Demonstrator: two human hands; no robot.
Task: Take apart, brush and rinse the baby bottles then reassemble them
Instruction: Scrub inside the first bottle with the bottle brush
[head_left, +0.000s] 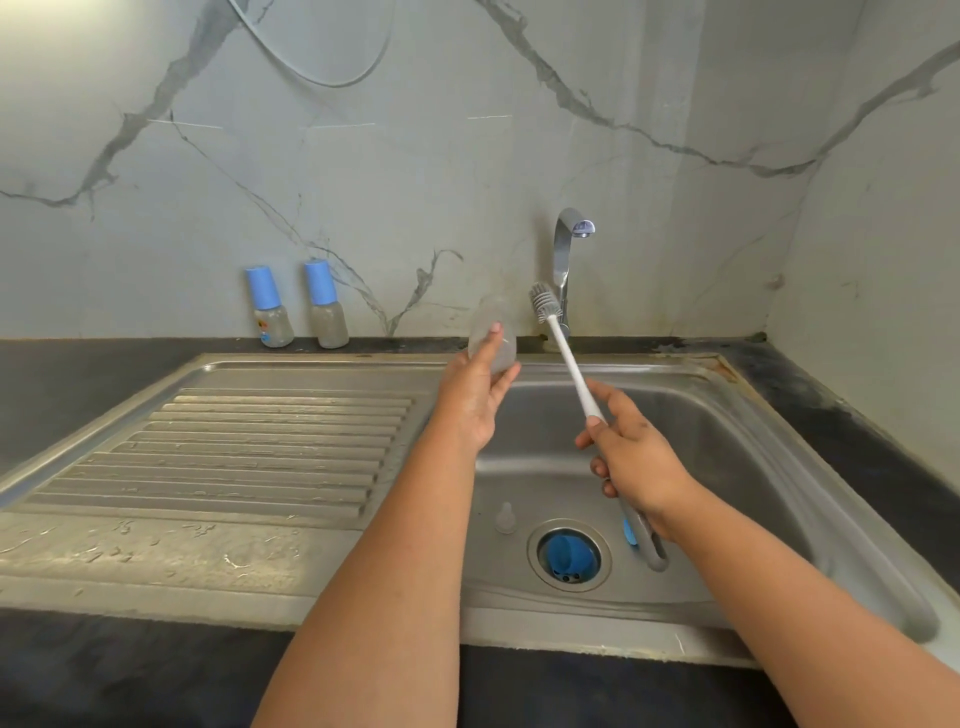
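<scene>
My left hand (475, 397) grips a clear, capless baby bottle body (491, 325) above the sink's back edge, its open mouth pointing up and away. My right hand (631, 454) holds the white handle of a bottle brush (563, 353); its grey bristle head sits just right of the bottle mouth, outside it. Two assembled bottles with blue caps (270, 306) (326, 304) stand on the counter against the wall. A clear teat (505, 518) lies in the basin. A blue cap (565, 553) sits in the drain.
The steel sink basin (727, 467) lies under both hands, with a ribbed drainboard (234, 452) to the left. A chrome tap (566, 260) stands at the back behind the brush; no water runs. Dark countertop (883, 457) surrounds the sink.
</scene>
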